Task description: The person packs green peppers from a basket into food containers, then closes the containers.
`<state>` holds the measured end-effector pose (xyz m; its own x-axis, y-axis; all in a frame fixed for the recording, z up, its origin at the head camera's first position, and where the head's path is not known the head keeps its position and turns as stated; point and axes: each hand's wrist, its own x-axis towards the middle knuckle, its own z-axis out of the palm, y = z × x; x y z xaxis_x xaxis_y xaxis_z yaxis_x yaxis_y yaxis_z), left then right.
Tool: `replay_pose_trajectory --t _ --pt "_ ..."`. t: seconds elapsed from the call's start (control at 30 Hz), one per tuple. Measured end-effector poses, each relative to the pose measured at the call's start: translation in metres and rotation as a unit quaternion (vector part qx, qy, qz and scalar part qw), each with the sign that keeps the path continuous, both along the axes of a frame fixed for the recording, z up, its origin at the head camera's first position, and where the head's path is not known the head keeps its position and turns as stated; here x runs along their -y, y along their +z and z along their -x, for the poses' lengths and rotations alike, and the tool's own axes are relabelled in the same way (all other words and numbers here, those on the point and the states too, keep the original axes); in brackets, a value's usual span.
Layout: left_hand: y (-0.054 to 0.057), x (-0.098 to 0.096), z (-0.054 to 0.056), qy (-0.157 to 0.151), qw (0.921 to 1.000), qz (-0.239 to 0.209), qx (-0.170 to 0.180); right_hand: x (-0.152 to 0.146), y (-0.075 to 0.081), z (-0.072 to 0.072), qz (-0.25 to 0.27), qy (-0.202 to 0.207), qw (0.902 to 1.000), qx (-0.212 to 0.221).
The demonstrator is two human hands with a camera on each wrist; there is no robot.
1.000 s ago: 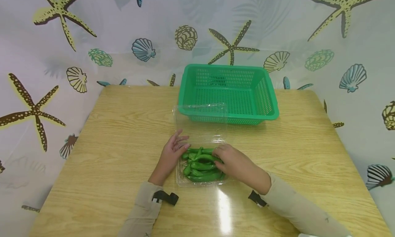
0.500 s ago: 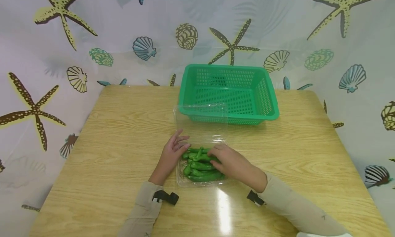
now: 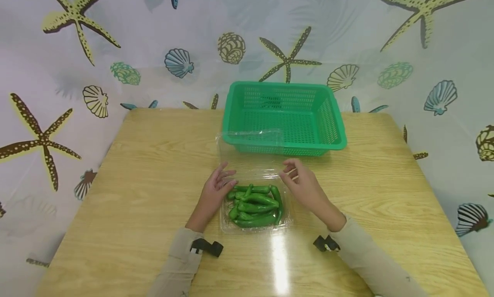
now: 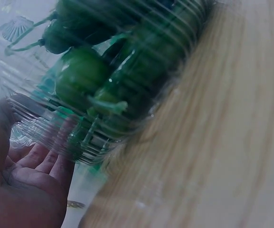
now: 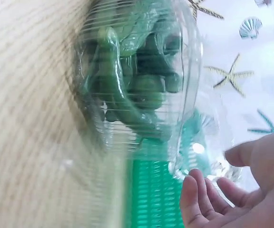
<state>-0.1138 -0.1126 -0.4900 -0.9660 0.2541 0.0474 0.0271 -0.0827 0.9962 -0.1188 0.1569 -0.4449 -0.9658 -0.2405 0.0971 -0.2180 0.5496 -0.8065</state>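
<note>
Several green chili peppers (image 3: 257, 207) lie in the base of a clear plastic clamshell box (image 3: 254, 230) on the table. The box's lid (image 3: 248, 159) is folded back, its far edge over the basket's front rim. My left hand (image 3: 213, 189) rests at the box's left edge, thumb near the rim and fingers loosely extended. The left wrist view shows that hand (image 4: 32, 190) beside the ribbed wall. At the far right corner, by the hinge, my right hand (image 3: 302, 183) is raised. In the right wrist view, that hand (image 5: 251, 185) has parted fingers with nothing between them.
A green slotted plastic basket (image 3: 285, 86) stands behind the box. Under everything is a wood-grain table (image 3: 162, 168), with a shell-and-starfish printed sheet (image 3: 146, 26) rising around its back and sides.
My right hand has lifted off the peppers and moved right and away toward the hinge corner. A pepper now shows lengthwise along the box's right side. My left hand has stayed put.
</note>
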Motion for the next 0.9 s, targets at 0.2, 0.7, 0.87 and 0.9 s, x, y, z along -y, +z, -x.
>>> replay_pose_trajectory --t 0.2,0.7,0.87,0.9 --pt "0.001 0.001 -0.001 0.009 0.9999 0.013 0.0 -0.015 -0.018 0.011 0.166 -0.023 0.9753 0.144" --pt "-0.022 -0.002 0.007 0.032 0.999 0.011 -0.03 -0.023 -0.017 0.017 0.302 0.025 0.8863 0.35" --pt "-0.021 -0.003 0.007 0.035 0.9987 0.01 -0.036 -0.025 -0.018 0.017 0.309 0.038 0.8779 0.363" --pt "-0.02 -0.003 0.007 0.035 0.9987 0.009 -0.037 -0.026 -0.018 0.018 0.31 0.04 0.8777 0.363"
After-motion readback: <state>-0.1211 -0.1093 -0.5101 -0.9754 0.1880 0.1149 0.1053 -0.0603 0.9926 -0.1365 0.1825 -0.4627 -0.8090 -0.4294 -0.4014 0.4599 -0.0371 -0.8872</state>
